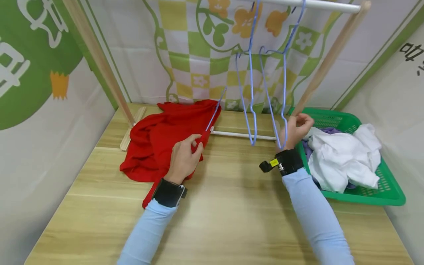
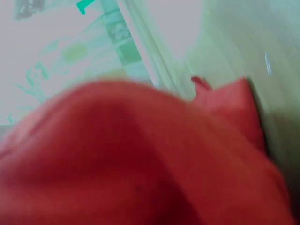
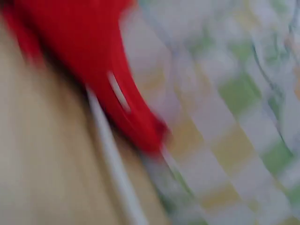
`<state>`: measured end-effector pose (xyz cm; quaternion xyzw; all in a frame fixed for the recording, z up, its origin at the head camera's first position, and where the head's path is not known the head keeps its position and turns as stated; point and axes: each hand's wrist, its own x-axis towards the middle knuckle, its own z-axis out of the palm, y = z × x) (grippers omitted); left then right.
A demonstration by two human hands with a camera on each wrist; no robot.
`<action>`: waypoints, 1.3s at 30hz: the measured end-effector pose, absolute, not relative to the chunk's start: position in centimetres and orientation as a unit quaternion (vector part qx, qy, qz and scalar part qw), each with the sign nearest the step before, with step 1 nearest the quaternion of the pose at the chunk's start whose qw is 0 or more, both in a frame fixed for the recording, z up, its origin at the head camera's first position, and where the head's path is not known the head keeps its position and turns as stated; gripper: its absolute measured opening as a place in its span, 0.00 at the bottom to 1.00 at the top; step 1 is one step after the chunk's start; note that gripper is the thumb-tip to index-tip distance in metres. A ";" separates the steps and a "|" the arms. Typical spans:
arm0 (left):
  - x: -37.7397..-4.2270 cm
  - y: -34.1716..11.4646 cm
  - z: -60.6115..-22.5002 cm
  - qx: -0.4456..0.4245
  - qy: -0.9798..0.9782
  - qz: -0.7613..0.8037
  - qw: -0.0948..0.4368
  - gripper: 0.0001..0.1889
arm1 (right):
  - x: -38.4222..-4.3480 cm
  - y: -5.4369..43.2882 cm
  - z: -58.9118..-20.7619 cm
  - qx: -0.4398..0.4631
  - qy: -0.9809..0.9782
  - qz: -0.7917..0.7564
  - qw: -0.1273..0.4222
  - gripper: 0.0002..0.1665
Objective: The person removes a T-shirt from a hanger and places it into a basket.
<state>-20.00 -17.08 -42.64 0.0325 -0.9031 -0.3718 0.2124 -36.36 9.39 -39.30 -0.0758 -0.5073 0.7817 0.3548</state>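
A red garment (image 1: 155,136) lies bunched on the wooden table at the left. My left hand (image 1: 183,158) pinches its near right edge between thumb and fingers. A thin blue-purple hanger (image 1: 216,108) shows partly against the garment, the rest hidden by cloth. In the left wrist view the red cloth (image 2: 140,154) fills most of the picture and hides the fingers. My right hand (image 1: 294,130) is beside the rack's right post, its fingers loosely bent with nothing visible in them. The right wrist view shows the garment (image 3: 89,51), blurred, but no fingers.
Two blue-purple hangers (image 1: 251,92) hang from the white top rail (image 1: 318,5), partly in front of the right hand. A white lower bar (image 1: 245,135) joins the wooden posts. At the right, a green basket (image 1: 387,197) holds white and purple clothes. A patterned curtain (image 1: 185,48) hangs behind.
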 end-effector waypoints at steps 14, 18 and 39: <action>-19.4 -14.2 -42.4 0.042 -0.917 -0.320 0.233 0.04 | -29.8 -3.4 -40.2 0.184 -0.766 0.614 -0.058 0.18; -19.0 -13.7 -42.3 0.050 -0.928 -0.272 0.251 0.04 | -30.6 -5.0 -39.1 0.191 -0.809 0.556 -0.012 0.15; -15.0 -13.2 -37.1 -0.102 -0.971 -0.146 0.159 0.07 | -35.7 -4.9 -35.4 0.231 -0.825 0.515 0.026 0.20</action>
